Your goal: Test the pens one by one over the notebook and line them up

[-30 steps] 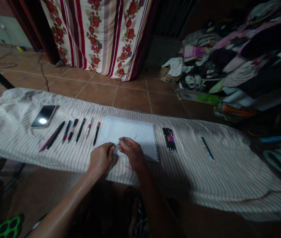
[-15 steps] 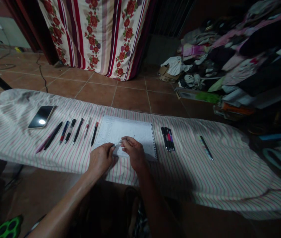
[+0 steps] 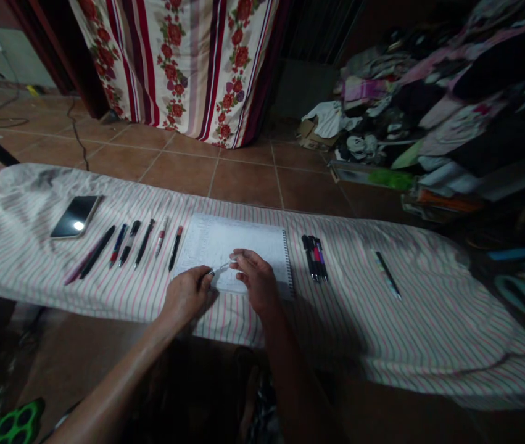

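Since the earlier frames the two hands have drawn slightly apart, so that a short length of the thin silvery pen [image 3: 221, 267] now shows between them, where before the fingertips nearly met. Both hands stay low over the near edge of the white spiral-bound notebook [image 3: 262, 243], which lies open on the pink-and-green striped cloth covering the bench [image 3: 429, 320].

On the person's left hand [image 3: 188, 295] the fingers are curled and pinch the near end of the pen; on the right hand [image 3: 257, 280] the fingers grip its far end, thumb and forefinger closed on it. The pen hangs just above the lower left part of the page, tilted up toward the right hand; whether it touches the paper cannot be told.

Left of the notebook a row of dark and red pens [image 3: 128, 245] lies side by side on the cloth, each slanted alike, and beyond them a black smartphone [image 3: 76, 216] with a bright spot of reflected light on its screen. Right of the notebook a small bunch of black, red and purple pens [image 3: 314, 258] rests close together, and further right a single dark pen [image 3: 387, 274] lies alone. Behind the bench are brown floor tiles [image 3: 243, 179], a floral striped curtain [image 3: 188, 61] and a heap of clothes [image 3: 429, 105].
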A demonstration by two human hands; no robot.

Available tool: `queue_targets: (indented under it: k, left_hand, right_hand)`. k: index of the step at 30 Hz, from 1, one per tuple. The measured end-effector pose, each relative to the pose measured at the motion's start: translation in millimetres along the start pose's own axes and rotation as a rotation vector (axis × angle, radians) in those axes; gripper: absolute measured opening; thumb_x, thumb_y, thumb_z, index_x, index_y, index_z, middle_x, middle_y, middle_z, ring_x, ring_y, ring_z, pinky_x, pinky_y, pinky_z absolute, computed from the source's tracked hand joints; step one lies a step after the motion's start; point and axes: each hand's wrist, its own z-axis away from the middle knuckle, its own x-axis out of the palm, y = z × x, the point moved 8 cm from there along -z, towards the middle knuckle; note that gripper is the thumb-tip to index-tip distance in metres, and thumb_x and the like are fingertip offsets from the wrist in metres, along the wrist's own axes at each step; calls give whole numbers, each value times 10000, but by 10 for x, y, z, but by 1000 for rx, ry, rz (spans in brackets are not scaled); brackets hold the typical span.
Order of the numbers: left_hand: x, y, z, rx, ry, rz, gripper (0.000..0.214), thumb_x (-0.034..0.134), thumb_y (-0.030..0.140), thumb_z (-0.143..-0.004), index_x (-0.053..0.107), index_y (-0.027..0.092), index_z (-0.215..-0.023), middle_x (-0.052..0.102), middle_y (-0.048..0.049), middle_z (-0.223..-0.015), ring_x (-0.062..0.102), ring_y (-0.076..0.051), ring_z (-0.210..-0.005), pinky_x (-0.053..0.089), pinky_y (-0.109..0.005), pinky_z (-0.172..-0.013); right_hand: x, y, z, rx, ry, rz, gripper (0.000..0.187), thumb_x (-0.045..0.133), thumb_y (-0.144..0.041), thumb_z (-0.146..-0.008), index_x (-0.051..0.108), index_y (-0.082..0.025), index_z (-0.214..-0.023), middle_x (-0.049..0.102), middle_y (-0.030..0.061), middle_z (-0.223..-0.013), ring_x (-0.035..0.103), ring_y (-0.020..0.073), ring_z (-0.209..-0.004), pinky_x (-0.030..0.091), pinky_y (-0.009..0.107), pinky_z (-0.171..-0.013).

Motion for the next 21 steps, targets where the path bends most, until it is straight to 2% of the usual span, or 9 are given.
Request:
queue_targets:
  k: [4,7,10,13,18,21]
  left_hand:
    - [19,-42,-36,4,11,19,314,420,294,-865,622,185,-1079,691,-68,-1028,625,-189,-959,440,-263,-804]
    - [23,-66,-75,-22,22,-15,312,421,295,-863,627,193,-1074,697,-70,-1004,631,-203,-946,446,-280,-791]
    - [3,-36,-122,-32,61,-69,316,421,282,-860,626,188,-1083,690,-87,-1022,631,-227,-947,447,-309,-793]
    - [5,28,-169,-31,84,-57,316,428,280,-857,629,181,-1080,688,-95,-1030,629,-234,-953,446,-318,-804]
    - [77,89,-220,-53,79,60,308,432,288,-859,643,173,-1050,701,-92,-988,638,-223,-931,454,-302,-784]
    - [111,140,-232,-16,88,63,313,435,291,-858,638,169,-1063,702,-87,-985,640,-221,-915,452,-302,-779]
  right_hand:
    - [-50,21,-31,-10,18,-5,268,670,-349,-620,651,-186,-831,660,26,-855,610,114,-695,374,172,-491]
    - [-144,37,-77,-31,81,-17,278,665,-349,-618,640,-173,-832,661,37,-842,626,132,-714,377,175,-488]
    - [-267,7,-125,-74,163,15,247,634,-322,-634,621,-167,-826,663,44,-853,638,143,-719,375,179,-474]
    - [-328,-47,-165,-121,178,53,205,609,-272,-633,607,-167,-809,657,27,-789,624,127,-650,361,180,-445]
    - [-311,15,-212,-86,94,95,236,633,-357,-625,610,-154,-745,589,-5,-630,486,70,-466,289,176,-373]
    - [-291,33,-217,-124,54,185,287,650,-419,-632,609,-153,-730,513,-41,-523,361,42,-388,228,180,-351]
